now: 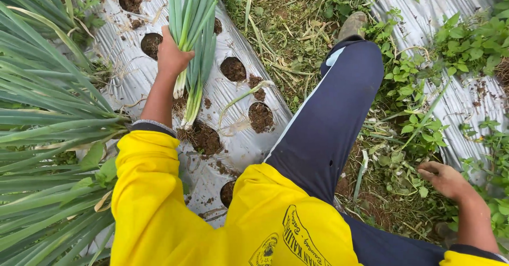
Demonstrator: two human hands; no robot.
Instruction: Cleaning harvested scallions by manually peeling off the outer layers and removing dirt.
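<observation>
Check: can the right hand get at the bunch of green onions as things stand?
Probably not directly. The right hand is low among weeds on the far side of the person's raised leg, which lies between it and the green onion bunch. The left hand already grips that bunch over the silver mulch sheet.

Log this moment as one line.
left hand: grips green onion bunch | right hand: open in weeds | below: plastic mulch

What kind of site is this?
Likely a vegetable field: raised bed under silver plastic mulch with soil-filled planting holes, a green onion bunch in the left hand, weedy furrow alongside.
</observation>
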